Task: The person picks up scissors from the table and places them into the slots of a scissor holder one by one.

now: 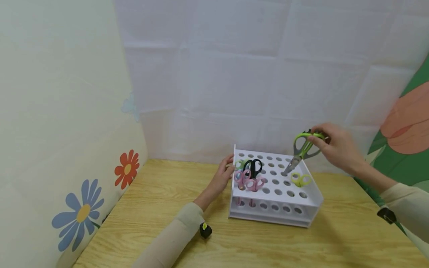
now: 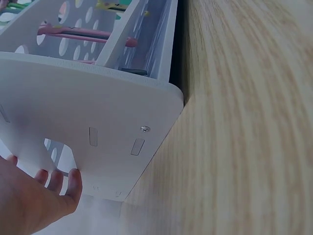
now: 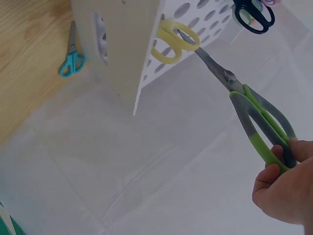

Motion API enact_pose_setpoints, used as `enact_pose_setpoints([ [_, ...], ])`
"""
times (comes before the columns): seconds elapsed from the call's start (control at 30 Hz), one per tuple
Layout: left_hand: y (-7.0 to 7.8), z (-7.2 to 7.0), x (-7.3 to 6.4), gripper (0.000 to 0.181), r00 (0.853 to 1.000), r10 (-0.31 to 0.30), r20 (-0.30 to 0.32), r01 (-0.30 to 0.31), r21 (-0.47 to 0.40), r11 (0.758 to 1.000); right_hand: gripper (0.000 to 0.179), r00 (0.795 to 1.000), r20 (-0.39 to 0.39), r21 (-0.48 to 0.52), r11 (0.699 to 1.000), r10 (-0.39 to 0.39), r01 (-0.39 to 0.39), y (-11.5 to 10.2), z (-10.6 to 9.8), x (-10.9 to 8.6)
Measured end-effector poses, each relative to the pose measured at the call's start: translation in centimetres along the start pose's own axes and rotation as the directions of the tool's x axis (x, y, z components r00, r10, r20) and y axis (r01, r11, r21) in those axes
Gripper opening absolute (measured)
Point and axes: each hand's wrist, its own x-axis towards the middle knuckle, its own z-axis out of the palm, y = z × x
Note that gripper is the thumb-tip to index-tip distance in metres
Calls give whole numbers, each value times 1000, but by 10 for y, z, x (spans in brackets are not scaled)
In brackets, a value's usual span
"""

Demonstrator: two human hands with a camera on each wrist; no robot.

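Note:
My right hand (image 1: pixel 338 149) grips green-and-grey scissors (image 1: pixel 305 147) by the handles, blades pointing down and left. The blade tips are over a hole in the white two-tier rack (image 1: pixel 278 193); whether they have entered it I cannot tell. In the right wrist view, the same scissors (image 3: pixel 259 115) slant past yellow-handled scissors (image 3: pixel 176 41) standing in the rack. My left hand (image 1: pixel 223 173) touches the rack's left side panel; in the left wrist view its fingertips are beside the oval cutout. Black scissors (image 1: pixel 253 167), pink scissors (image 1: pixel 255 184) and light green scissors (image 1: pixel 239 163) stand on the rack's left side.
Teal-handled scissors (image 3: pixel 72 61) lie on the wooden table (image 1: pixel 161 208) beside the rack, seen in the right wrist view. A white cloth backdrop (image 1: pixel 207 82) hangs behind the table. Flower-patterned panels stand to the left (image 1: pixel 80 212) and right (image 1: pixel 409 123).

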Motion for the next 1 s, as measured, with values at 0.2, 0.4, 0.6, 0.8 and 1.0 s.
enact_pose_setpoints([
  [0.2, -18, -1, 8, 59, 1000, 12, -28, -11, 13, 1000, 19, 998, 37, 23, 998, 52, -53, 3, 17, 2],
  [0.4, -16, 0, 6, 57, 1000, 5, -27, -4, 16, 1000, 21, 994, 82, 44, 996, 74, -78, 10, 34, -2],
  [0.6, -15, 1, 5, 58, 1000, -2, -19, 2, 0, 1000, 19, 993, 86, 86, 992, 79, -87, 19, 48, -6],
  [0.8, -15, 2, 5, 59, 1000, -6, -21, 7, 18, 1000, 19, 994, 78, 106, 991, 74, -82, 26, 58, -7],
  [1.0, -14, 1, 5, 59, 1000, -6, -21, 6, 26, 1000, 22, 989, 86, 91, 988, 118, -126, 32, 61, -6],
])
